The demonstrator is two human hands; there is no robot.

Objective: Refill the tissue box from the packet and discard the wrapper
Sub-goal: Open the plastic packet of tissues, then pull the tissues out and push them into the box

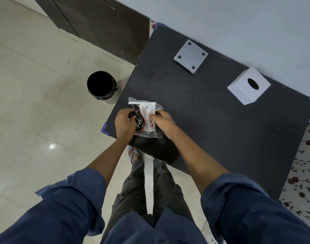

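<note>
Early stage, by the look of it. Tissue packet (145,118) held just above the near-left corner of the dark table (221,138), wrapper seemingly unopened with tissues inside. Left hand (124,124) closed around the packet's left side; right hand (164,122) pinching the plastic on its right, fingers curled tight. Probably working to tear the film. White tissue box (248,85) at the table's far right, well apart from the packet, round opening up, nothing showing through it. White square base plate (190,56) lying separate at the table's far edge, so box apparently opened. Black-lined bin (101,86) on the floor beside the table's left edge. Filling, closing and discarding all remaining.
</note>
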